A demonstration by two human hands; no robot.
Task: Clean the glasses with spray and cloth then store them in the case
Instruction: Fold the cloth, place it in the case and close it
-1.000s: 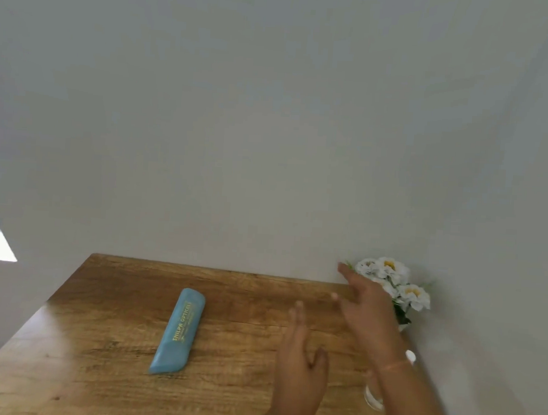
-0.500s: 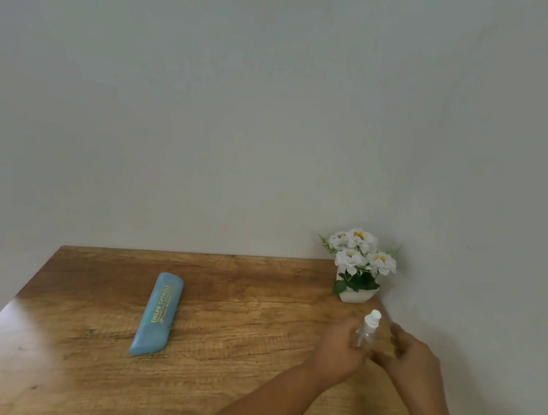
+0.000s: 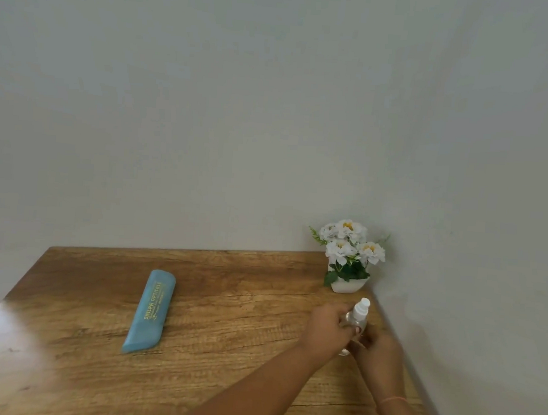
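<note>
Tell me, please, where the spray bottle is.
Head view: the spray bottle is over the table, right side, held by left hand and right hand, near the flower pot.

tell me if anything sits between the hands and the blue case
Nothing visible does: only table surface lies between the left hand and the case. The right hand also grips the spray bottle; the flower pot stands aside.
</note>
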